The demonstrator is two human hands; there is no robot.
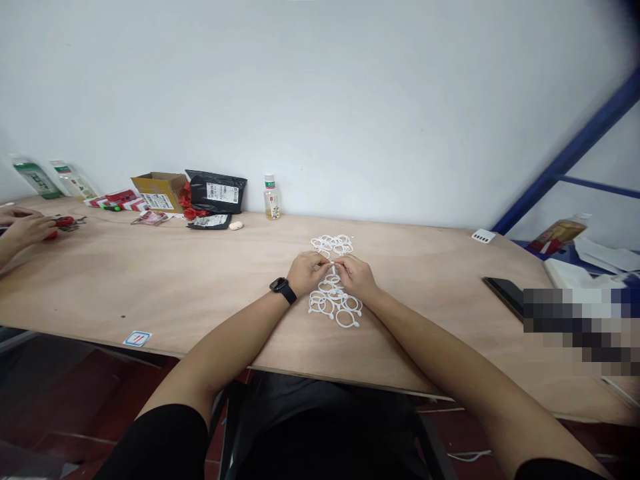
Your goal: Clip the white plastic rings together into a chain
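My left hand, with a black smartwatch on its wrist, and my right hand meet fingertip to fingertip above the table. Both pinch a small white plastic piece; the fingers cover most of it, so its full shape cannot be made out. Below and between the hands lies a loose pile of white plastic rings with small rounded tabs. Just beyond my fingers is a second cluster of white rings, lying flat and overlapping.
A drink bottle, a black parcel bag and an open cardboard box stand along the wall. Another person's hands are at far left near red-handled pliers. To the right lie a phone and a white multi-port block.
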